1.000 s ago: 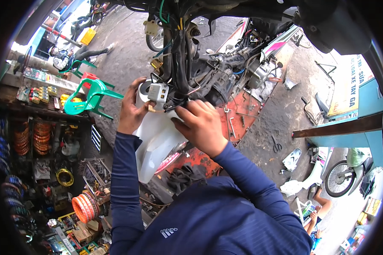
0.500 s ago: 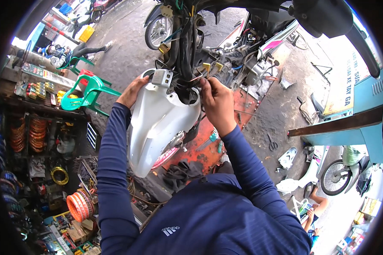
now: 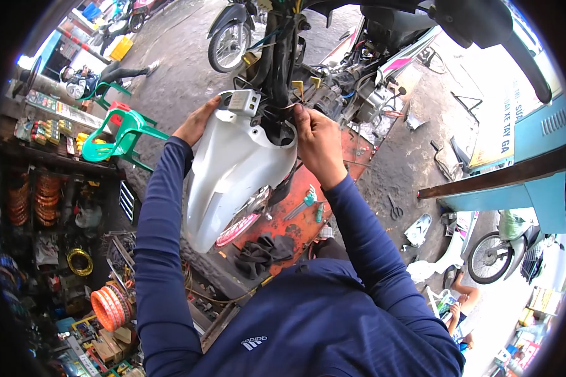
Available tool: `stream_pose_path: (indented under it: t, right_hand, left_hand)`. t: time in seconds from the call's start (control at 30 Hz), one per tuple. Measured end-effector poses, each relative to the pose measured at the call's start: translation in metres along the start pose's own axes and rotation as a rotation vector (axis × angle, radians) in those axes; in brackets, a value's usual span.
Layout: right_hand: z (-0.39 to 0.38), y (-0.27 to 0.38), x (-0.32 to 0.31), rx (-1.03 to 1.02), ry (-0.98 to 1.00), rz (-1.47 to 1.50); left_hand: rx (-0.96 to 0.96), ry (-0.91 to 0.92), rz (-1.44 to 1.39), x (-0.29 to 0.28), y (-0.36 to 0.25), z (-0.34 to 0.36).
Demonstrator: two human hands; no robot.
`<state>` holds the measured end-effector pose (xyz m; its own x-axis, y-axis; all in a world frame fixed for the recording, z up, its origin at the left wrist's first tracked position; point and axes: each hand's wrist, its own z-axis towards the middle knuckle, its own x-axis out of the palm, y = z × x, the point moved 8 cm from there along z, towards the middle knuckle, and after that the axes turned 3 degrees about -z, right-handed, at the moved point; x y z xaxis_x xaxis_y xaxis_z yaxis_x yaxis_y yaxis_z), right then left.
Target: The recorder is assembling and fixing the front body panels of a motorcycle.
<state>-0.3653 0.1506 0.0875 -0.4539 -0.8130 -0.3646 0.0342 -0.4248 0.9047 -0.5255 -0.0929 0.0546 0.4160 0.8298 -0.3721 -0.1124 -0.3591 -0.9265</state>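
Note:
A silver-white motorbike front fender (image 3: 233, 166) stands in front of me around the bike's dark front fork column (image 3: 275, 69). My left hand (image 3: 197, 124) wraps the fender's upper left edge, its fingers partly hidden behind it. Beside that thumb, a small grey box with two sockets (image 3: 244, 102) sits at the fender's top. My right hand (image 3: 321, 143) is closed in a pinch at the upper right edge, close to the column. Whatever lies between its thumb and fingers is too small to make out. Below the fender, part of a pink-rimmed wheel (image 3: 238, 229) shows.
Under the bike lies a red work platform (image 3: 295, 207) with teal-handled tools (image 3: 309, 198) and a black cloth (image 3: 264, 254). The stripped bike body (image 3: 365, 94) extends beyond. Shelves of parts (image 3: 47, 201) and a green chair (image 3: 122, 135) stand left. Scissors (image 3: 395, 207) lie right.
My view has shifted slightly, and the fender appears a little higher. Both hands keep roughly their places on it, the right one still pinching beside the column.

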Motion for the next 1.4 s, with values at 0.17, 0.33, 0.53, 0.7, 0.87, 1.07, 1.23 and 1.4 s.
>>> stream_pose_path:
  t: [0.17,0.33,0.53,0.7,0.87,1.07,1.23,1.4]
  right_hand:
    - [-0.004,0.011,-0.002,-0.170,-0.064,-0.051]
    - [-0.001,0.015,0.005,-0.266,-0.006,-0.226]
    - [0.007,0.023,0.015,-0.395,0.081,-0.492]
    - [0.014,0.007,0.020,-0.181,0.175,-0.510]
    - [-0.002,-0.042,0.008,0.230,-0.046,-0.122]
    - [0.016,-0.053,0.022,0.403,-0.011,-0.418]
    - [0.008,-0.061,-0.002,0.284,-0.138,-0.634]
    - [-0.053,-0.060,0.039,0.313,-0.231,0.217]
  left_hand:
    - [-0.167,0.233,-0.148,0.017,0.001,-0.002]
    - [-0.110,0.239,-0.092,0.019,-0.006,0.011]
    - [-0.110,0.337,-0.258,0.024,0.007,0.016]
    - [0.095,0.244,0.005,0.017,-0.003,0.015]
    - [-0.109,0.240,0.062,0.034,0.002,0.023]
    - [-0.259,0.243,0.177,0.020,0.016,0.044]
    - [-0.184,0.255,0.087,0.045,0.007,0.047]
    - [-0.235,0.217,0.062,0.019,0.010,0.032]
